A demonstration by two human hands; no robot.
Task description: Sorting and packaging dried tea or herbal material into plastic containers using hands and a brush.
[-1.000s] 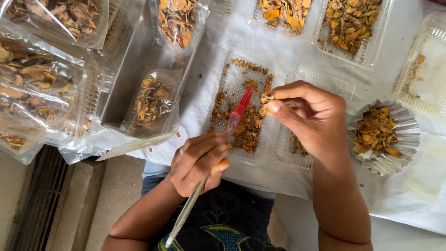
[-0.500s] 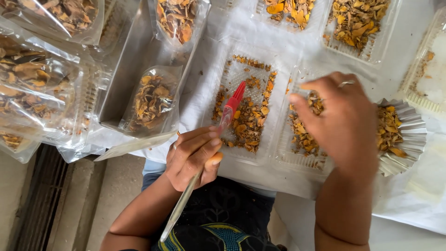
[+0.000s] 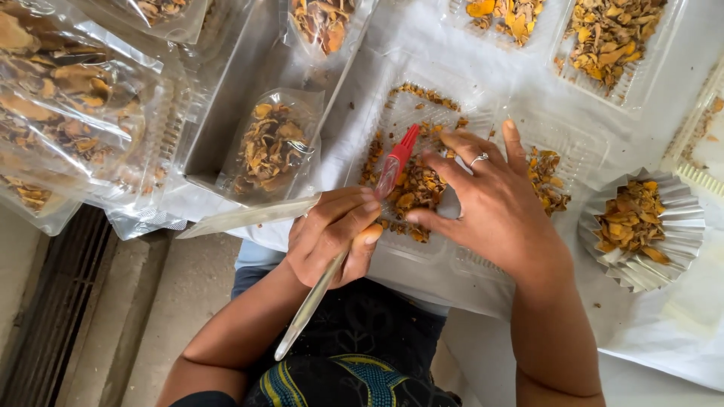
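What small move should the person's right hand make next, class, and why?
Probably close the right hand on a few dried pieces: its spread fingers rest on them in the clear tray, while the left hand holds the red-tipped tool beside them.

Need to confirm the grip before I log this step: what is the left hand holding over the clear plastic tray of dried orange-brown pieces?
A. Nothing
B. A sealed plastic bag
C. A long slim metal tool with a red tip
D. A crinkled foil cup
C: the left hand grips the long slim metal tool with a red tip, its tip over the clear plastic tray.
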